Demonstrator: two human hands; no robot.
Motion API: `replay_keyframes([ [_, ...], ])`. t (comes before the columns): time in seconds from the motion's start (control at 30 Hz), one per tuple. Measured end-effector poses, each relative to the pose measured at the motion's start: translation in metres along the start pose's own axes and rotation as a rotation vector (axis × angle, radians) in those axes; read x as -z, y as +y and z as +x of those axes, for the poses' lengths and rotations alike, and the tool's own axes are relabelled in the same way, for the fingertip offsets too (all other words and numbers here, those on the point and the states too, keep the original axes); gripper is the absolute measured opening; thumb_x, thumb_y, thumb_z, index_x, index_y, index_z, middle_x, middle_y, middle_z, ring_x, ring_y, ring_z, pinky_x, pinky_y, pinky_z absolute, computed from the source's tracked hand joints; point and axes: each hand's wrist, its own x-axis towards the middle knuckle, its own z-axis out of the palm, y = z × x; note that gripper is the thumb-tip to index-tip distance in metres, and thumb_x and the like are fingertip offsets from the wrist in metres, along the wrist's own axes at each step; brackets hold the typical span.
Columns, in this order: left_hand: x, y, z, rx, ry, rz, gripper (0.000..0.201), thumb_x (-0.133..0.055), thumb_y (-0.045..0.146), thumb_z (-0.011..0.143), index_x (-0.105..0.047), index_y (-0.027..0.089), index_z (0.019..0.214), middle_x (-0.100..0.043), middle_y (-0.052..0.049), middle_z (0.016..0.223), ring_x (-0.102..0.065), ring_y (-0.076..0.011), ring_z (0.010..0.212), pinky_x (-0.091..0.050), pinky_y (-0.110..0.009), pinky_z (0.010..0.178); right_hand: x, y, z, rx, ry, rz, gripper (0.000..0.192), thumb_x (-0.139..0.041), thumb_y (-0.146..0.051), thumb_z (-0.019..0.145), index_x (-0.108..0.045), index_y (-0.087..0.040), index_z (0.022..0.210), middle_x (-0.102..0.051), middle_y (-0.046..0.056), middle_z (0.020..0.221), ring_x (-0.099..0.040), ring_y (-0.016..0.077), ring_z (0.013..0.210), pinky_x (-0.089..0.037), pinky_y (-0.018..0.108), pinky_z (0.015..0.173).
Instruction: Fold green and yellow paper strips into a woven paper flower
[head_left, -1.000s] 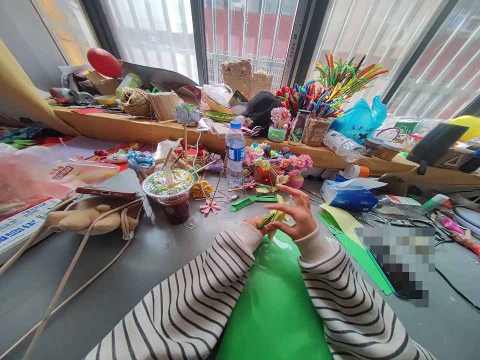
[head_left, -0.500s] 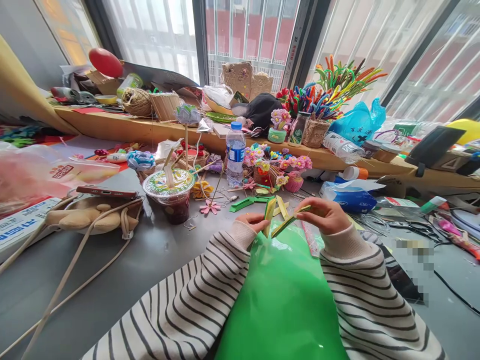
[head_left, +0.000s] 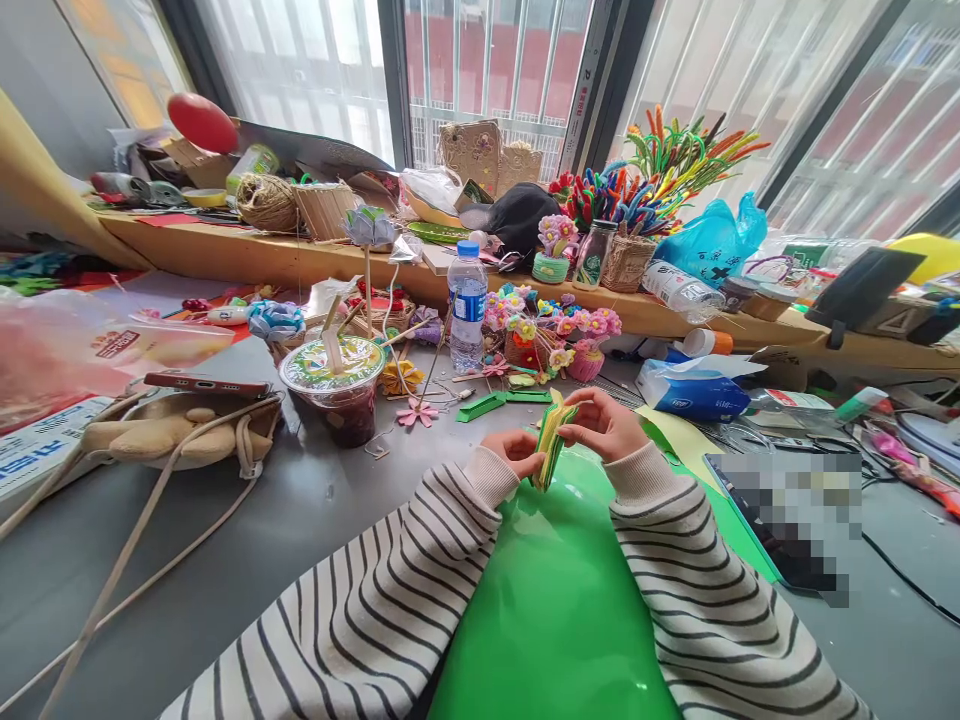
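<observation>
My left hand (head_left: 514,453) pinches the lower left side of a small bundle of folded yellow and green paper (head_left: 551,450). On the bundle's upper right side are the closed fingers of my right hand (head_left: 606,428), so both hands grip it. The paper layers are pressed together and stand tilted. Below the hands bulges a large glossy green plastic thing (head_left: 562,600), lying between my forearms. Folded green paper pieces (head_left: 484,406) rest on the table just beyond my left hand.
A lidded drink cup (head_left: 337,385) and a water bottle (head_left: 467,310) stand beyond my left arm. To the right lie a blue tissue pack (head_left: 690,388) and a dark-screened device (head_left: 780,530). Craft flowers (head_left: 555,325) and a cluttered ledge (head_left: 420,275) line the back.
My right hand has moved left towards my left hand. Two folded paper pieces held apart before are now together in one bundle. More of the dark-screened device shows.
</observation>
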Motion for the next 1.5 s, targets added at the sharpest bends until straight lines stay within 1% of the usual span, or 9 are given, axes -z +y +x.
replay_keyframes([
  [0.1,-0.001,-0.001,0.001,-0.016,0.108,0.044,0.016,-0.063,0.021,0.054,-0.055,0.011,0.063,-0.058,0.000,0.057,-0.053,-0.0087,0.053,-0.045,-0.022,0.056,-0.009,0.008,0.001,-0.010,0.147,0.047,0.042,-0.070,-0.024,0.051,-0.042,-0.020,0.082,-0.060,-0.004,0.060,-0.058,0.0119,0.054,-0.049,0.026,0.054],
  [0.23,-0.002,-0.005,0.002,-0.063,0.207,0.153,0.012,-0.059,0.020,0.056,-0.055,0.012,0.065,-0.059,-0.002,0.060,-0.055,-0.0103,0.056,-0.046,-0.023,0.058,-0.021,0.021,0.003,-0.018,0.310,0.040,0.041,-0.071,-0.025,0.048,-0.046,-0.019,0.080,-0.061,0.000,0.070,-0.059,0.0140,0.067,-0.049,0.029,0.063],
  [0.47,-0.004,-0.010,0.003,-0.115,0.356,0.427,0.016,-0.051,0.027,0.062,-0.054,0.013,0.067,-0.060,-0.003,0.061,-0.055,-0.0118,0.057,-0.045,-0.025,0.059,-0.031,0.030,0.004,-0.070,0.301,0.095,0.035,-0.070,-0.027,0.050,-0.056,-0.016,0.080,-0.064,0.004,0.079,-0.059,0.0172,0.078,-0.045,0.035,0.077],
  [0.67,-0.007,-0.007,-0.002,-0.178,0.305,0.535,0.018,-0.047,0.031,0.064,-0.052,0.014,0.066,-0.057,-0.001,0.059,-0.051,-0.0094,0.052,-0.043,-0.023,0.055,-0.032,0.028,0.003,-0.044,0.299,0.123,0.031,-0.070,-0.023,0.049,-0.057,-0.018,0.076,-0.064,0.001,0.075,-0.060,0.0147,0.073,-0.047,0.031,0.073],
  [0.9,-0.005,-0.006,-0.002,-0.184,0.279,0.588,0.013,-0.047,0.029,0.063,-0.048,0.016,0.061,-0.051,0.003,0.052,-0.047,-0.0073,0.048,-0.039,-0.020,0.051,-0.028,0.025,0.002,-0.021,0.194,0.165,0.034,-0.070,-0.020,0.050,-0.049,-0.020,0.077,-0.065,-0.001,0.070,-0.060,0.0140,0.071,-0.048,0.029,0.068],
  [1.03,-0.006,0.000,-0.005,-0.168,0.321,0.767,0.014,-0.044,0.029,0.068,-0.051,0.016,0.066,-0.054,0.001,0.057,-0.049,-0.0092,0.052,-0.038,-0.021,0.053,-0.033,0.026,0.001,-0.019,0.213,0.081,0.037,-0.068,-0.024,0.054,-0.053,-0.019,0.087,-0.065,0.003,0.080,-0.060,0.0165,0.077,-0.048,0.031,0.072],
  [1.2,-0.010,0.006,-0.010,-0.138,0.310,0.973,0.018,-0.041,0.025,0.072,-0.055,0.016,0.079,-0.060,-0.004,0.068,-0.055,-0.0146,0.063,-0.039,-0.025,0.057,-0.038,0.025,0.000,-0.041,0.226,0.030,0.028,-0.067,-0.027,0.054,-0.059,-0.017,0.078,-0.066,0.004,0.078,-0.061,0.0179,0.075,-0.048,0.031,0.074],
  [1.4,-0.005,-0.002,-0.004,-0.245,0.230,0.795,0.028,-0.045,0.021,0.071,-0.057,0.020,0.096,-0.063,-0.005,0.082,-0.057,-0.0167,0.072,-0.041,-0.025,0.064,-0.035,0.023,-0.002,-0.041,0.226,0.078,0.027,-0.065,-0.030,0.056,-0.062,-0.019,0.081,-0.066,0.002,0.083,-0.059,0.0187,0.082,-0.046,0.031,0.078],
  [1.5,-0.002,-0.009,0.002,-0.265,0.211,0.673,0.031,-0.050,0.022,0.068,-0.059,0.021,0.097,-0.063,-0.004,0.072,-0.057,-0.0172,0.066,-0.042,-0.026,0.062,-0.032,0.021,-0.002,-0.053,0.243,0.070,0.028,-0.065,-0.032,0.056,-0.062,-0.019,0.081,-0.066,0.002,0.085,-0.059,0.0198,0.084,-0.045,0.033,0.080],
])
